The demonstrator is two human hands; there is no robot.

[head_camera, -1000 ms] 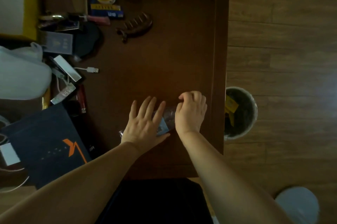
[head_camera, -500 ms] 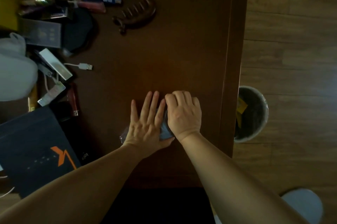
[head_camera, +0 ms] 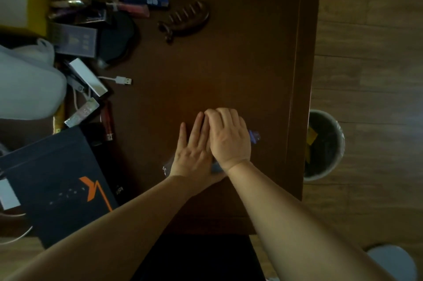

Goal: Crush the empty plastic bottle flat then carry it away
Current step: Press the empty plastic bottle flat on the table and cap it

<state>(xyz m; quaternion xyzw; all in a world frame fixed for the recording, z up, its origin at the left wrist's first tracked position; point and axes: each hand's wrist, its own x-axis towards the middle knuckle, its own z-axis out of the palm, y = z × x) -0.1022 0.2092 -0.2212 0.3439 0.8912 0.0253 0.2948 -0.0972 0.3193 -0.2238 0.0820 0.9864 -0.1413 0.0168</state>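
Observation:
The clear plastic bottle (head_camera: 253,137) lies on its side on the dark wooden table (head_camera: 229,63), near the front right. Only its bluish neck end shows right of my hands, and a bit of its base at the left. My left hand (head_camera: 191,156) lies flat on the bottle with straight fingers. My right hand (head_camera: 230,137) presses down over the left hand's fingers and the bottle's neck half. Most of the bottle is hidden under both hands.
A waste bin (head_camera: 325,145) with a dark liner stands on the floor just past the table's right edge. Left of my hands are a dark box (head_camera: 52,180), a USB cable (head_camera: 119,80), a white bag (head_camera: 25,83) and small clutter. A brown hair claw (head_camera: 185,19) lies farther back.
My right hand has slid left, from gripping the bottle beside the left hand to lying over its fingers. The bottle's neck end now shows on the right.

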